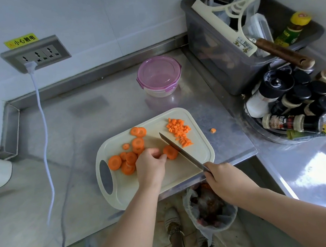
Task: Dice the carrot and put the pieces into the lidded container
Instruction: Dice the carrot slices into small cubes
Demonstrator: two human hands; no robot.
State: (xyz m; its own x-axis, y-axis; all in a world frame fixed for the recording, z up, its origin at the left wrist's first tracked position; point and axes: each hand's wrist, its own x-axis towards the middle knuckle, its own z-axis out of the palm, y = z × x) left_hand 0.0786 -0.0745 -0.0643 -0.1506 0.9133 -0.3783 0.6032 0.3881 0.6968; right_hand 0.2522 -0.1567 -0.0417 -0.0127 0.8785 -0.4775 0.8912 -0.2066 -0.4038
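1. Head view, and I am looking down on a brushed stainless-steel counter (96, 114) that fills most of the picture and turns a corner on the right.
2. A grey plastic tub (222, 66) stands at the back right of the counter, with a cream squeegee propped across its top.
3. A cream rectangular plastic cutting board (125, 191) with a grey handle slot lies at the near edge of the counter, turned at an angle.
4. The round clear lidded container (159, 76) with a pink snap-on lid sits on the counter behind the board, well apart from it, with its lid on.
5. My view shows the left hand (150, 165) over the middle of the board, its fingers curled down and pinning a small stack of orange carrot rounds (170, 152).
6. The right hand (224, 179) is wrapped around the handle of a long steel kitchen knife (181, 153) at the board's near right edge. The blade slants up and left, lying against the right side of the stack.
7. Loose orange carrot slices (129, 157) lie overlapping on the left half of the board, beside the left hand.
8. A heap of small orange diced pieces (179, 130) sits at the board's far right corner, beyond the blade.
9. One stray carrot bit (213, 130) lies on the counter just off the board's right edge.
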